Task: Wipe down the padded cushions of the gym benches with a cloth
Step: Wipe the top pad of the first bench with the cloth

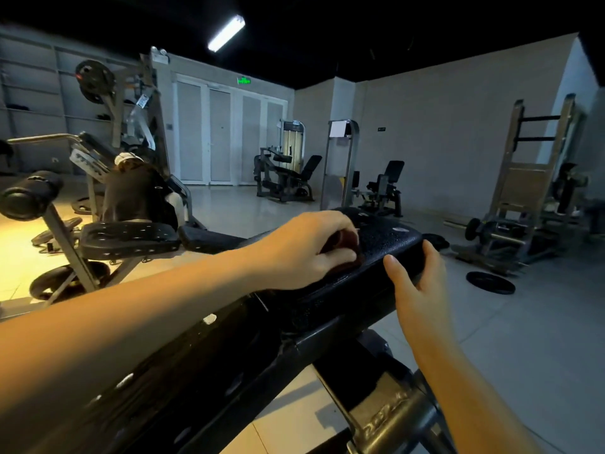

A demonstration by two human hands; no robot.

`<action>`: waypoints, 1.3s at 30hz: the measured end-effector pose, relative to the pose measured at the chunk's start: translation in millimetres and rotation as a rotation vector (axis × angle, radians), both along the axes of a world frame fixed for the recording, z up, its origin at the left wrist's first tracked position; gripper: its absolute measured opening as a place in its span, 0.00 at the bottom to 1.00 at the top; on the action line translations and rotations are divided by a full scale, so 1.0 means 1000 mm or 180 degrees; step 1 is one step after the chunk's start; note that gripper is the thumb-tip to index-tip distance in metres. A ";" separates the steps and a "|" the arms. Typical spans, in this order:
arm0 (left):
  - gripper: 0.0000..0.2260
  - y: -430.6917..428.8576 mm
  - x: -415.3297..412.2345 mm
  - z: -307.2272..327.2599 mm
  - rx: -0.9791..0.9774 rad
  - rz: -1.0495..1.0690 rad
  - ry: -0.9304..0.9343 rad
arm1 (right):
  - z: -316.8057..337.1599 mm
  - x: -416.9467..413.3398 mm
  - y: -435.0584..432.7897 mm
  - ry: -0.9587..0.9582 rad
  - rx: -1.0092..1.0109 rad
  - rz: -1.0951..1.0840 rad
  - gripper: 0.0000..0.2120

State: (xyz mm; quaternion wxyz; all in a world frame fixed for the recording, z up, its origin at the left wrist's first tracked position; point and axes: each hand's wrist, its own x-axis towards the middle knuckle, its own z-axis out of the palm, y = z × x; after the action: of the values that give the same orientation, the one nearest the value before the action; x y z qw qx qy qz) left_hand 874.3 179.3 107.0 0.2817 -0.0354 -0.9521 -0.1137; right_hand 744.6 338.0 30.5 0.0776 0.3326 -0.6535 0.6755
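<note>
One wide head-worn view looks forward and slightly down, close above the bench cushion (386,237).

Green lit sign (244,81) above the white doors (226,136): its marks are too blurred to read; probably an exit sign. Raised lettering on the near bench frame (388,422): illegible. Small dark plaque (381,128) on the far wall: illegible. White label (142,100) on the left machine: illegible.
</note>
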 end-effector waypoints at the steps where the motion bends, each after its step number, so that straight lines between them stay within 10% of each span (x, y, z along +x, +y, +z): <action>1: 0.04 -0.011 0.006 0.000 -0.0100 0.0129 -0.0052 | -0.001 -0.001 0.000 -0.0018 -0.0027 0.0005 0.32; 7: 0.06 -0.106 -0.018 0.013 -0.0052 0.1667 -0.0256 | -0.002 -0.007 -0.003 0.0121 -0.0011 -0.0114 0.34; 16: 0.04 -0.007 -0.031 0.013 -0.0174 0.0175 -0.0087 | -0.002 -0.004 -0.001 0.0041 -0.0066 0.0012 0.34; 22: 0.08 -0.093 -0.039 0.025 -0.0140 0.1672 -0.0380 | -0.002 -0.005 -0.002 0.0109 -0.0033 -0.0072 0.34; 30: 0.05 -0.001 -0.045 0.017 0.0115 0.0344 -0.0133 | -0.001 -0.004 0.000 0.0074 0.0022 0.0012 0.34; 36: 0.11 -0.080 -0.040 0.032 -0.0092 0.1766 -0.0487 | 0.000 -0.002 -0.002 0.0104 -0.0032 0.0003 0.33; 39: 0.10 -0.049 -0.056 0.035 0.0260 0.1334 -0.0320 | 0.000 -0.001 -0.001 0.0128 0.0002 -0.0008 0.33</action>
State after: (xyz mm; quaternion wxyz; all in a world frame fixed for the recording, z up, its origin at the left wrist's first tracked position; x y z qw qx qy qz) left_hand 818.0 130.4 142.3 0.2525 0.1805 -0.9461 -0.0927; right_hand 743.8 336.8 30.0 0.0914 0.3454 -0.6525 0.6683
